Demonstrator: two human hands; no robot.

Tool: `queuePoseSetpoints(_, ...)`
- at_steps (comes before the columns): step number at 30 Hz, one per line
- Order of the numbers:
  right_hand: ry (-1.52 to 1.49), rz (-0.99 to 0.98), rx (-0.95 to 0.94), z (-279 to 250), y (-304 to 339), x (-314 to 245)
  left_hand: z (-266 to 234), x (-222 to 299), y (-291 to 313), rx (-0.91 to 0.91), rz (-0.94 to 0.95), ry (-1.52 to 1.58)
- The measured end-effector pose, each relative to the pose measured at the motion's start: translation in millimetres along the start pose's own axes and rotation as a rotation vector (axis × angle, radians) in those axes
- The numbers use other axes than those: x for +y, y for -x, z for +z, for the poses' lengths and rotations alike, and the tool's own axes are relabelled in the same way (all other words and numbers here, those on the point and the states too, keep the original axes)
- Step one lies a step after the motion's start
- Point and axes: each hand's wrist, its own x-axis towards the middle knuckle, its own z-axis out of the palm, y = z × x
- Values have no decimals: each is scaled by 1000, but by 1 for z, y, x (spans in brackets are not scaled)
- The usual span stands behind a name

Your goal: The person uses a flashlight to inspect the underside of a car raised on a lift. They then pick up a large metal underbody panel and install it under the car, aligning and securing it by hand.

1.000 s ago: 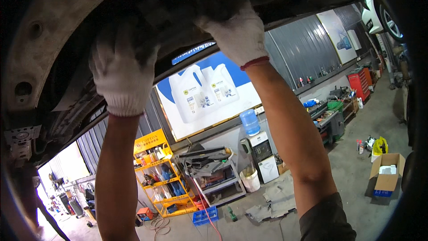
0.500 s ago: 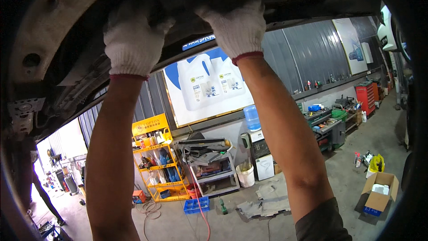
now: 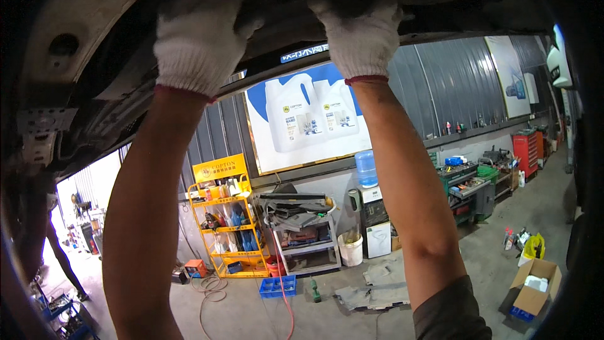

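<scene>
Both my arms reach up to the dark underside of a raised vehicle (image 3: 119,44). My left hand (image 3: 200,44), in a white knit glove with a red cuff, is pressed up against the dark underbody, its thumb pointing right. To its right, my right hand (image 3: 360,38), gloved the same way, reaches into the same shadowed area. The fingers of both hands vanish in the dark, so what they touch or grip is hidden. A pale metal bracket (image 3: 47,121) with holes sits on the underbody at the left.
Below stand a yellow shelf rack (image 3: 229,223) with bottles, a grey cart (image 3: 305,245) piled with parts, and a white bucket (image 3: 350,249). On the floor lie a blue crate (image 3: 277,287), a hose (image 3: 211,289) and an open cardboard box (image 3: 535,286). A red tool cabinet (image 3: 525,153) stands far right.
Both gloved hands sit slightly further right in the picture, the right one more so, and a little further apart. The view has shifted a little. Both hands stay up at the underbody.
</scene>
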Motion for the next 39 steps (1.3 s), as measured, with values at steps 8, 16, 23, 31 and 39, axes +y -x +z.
queuePoseSetpoints(8,155,-25,26,-34,-20,-49,10,-46,41,33,-351,66)
queuePoseSetpoints(16,90,-172,-136,-9,-18,-79,11,-47,42,66,-226,38)
queuePoseSetpoints(23,23,-138,-193,2,-14,-79,-7,-27,36,97,-275,-118)
queuePoseSetpoints(31,153,-223,-94,2,-15,-88,-18,-30,39,40,-294,59)
queuePoseSetpoints(39,477,-208,-109,-17,-13,-108,23,-91,76,-69,-204,38)
